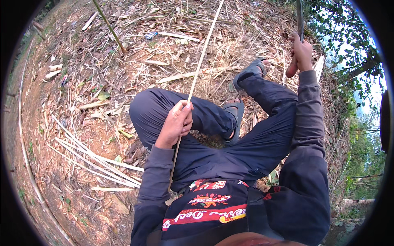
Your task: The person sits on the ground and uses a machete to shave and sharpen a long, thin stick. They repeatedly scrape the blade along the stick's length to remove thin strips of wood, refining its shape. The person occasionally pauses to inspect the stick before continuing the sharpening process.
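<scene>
My left hand (176, 123) is closed around a long, thin, pale strip (203, 49) that looks like split bamboo or cane. The strip runs from beside my waist, over my bent knee, to the top edge of the view. Out to the far right, my right hand (302, 53) grips a large knife by its handle (292, 69), the butt showing below the fingers. The knife's dark blade (300, 18) points away from me and leaves the view at the top. Blade and strip are well apart. Several similar pale strips (98, 162) lie on the ground to my left.
I sit with bent legs in dark trousers (160, 108) and sandals (234, 123). Dry leaves and shavings (135, 65) litter the sloping ground. A thin green stem (110, 26) stands ahead on the left. A long pole (30, 168) lies at far left; leafy trees (344, 45) rise at right.
</scene>
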`<state>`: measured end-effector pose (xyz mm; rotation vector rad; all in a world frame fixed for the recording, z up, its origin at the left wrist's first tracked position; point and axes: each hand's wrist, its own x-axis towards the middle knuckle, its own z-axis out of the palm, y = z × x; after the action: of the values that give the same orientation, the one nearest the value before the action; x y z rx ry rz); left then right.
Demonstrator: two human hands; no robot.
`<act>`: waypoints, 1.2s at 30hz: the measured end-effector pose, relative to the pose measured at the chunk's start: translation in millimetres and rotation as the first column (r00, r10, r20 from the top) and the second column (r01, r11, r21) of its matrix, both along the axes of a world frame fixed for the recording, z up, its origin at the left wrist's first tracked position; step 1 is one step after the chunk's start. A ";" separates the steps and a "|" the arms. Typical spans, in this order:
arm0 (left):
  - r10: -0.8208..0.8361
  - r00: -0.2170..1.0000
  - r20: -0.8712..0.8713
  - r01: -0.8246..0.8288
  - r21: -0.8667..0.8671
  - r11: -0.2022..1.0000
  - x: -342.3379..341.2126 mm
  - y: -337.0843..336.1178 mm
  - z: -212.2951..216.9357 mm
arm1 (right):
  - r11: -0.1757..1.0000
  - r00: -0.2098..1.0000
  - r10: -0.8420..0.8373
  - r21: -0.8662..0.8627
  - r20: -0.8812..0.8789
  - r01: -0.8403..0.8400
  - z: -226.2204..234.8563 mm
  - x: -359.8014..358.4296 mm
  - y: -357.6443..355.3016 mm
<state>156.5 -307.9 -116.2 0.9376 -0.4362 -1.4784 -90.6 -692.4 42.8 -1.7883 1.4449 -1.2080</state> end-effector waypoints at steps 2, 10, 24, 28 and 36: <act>0.024 1.000 0.008 -0.024 0.011 1.000 -8.1 -8.5 -0.2 | 0.997 0.996 0.052 -0.057 -0.073 -0.057 17.0 -10.0 39.3; 0.013 0.996 -0.083 -0.021 -0.086 0.996 -42.2 -22.8 12.6 | 0.607 0.778 0.215 -0.544 -0.590 -0.580 -38.6 26.4 147.4; 0.347 0.732 0.586 -0.417 -0.017 0.909 -30.3 -75.8 -108.5 | 0.492 0.619 0.670 -0.380 -0.410 -0.783 -287.0 114.9 150.9; 0.238 0.907 0.347 -0.335 0.253 0.908 -36.4 -90.1 -68.4 | 0.553 0.643 0.690 -0.330 -0.333 -0.765 -281.6 112.7 142.3; 0.011 0.994 -0.111 0.012 0.205 0.979 -34.8 -146.5 -78.1 | 0.672 0.723 0.594 -0.277 -0.353 -0.687 -274.4 95.6 106.6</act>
<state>121.7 -454.4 -194.3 1.0108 -0.2041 -1.5895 5.0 -585.8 -231.6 -2.4963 0.5406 -0.9451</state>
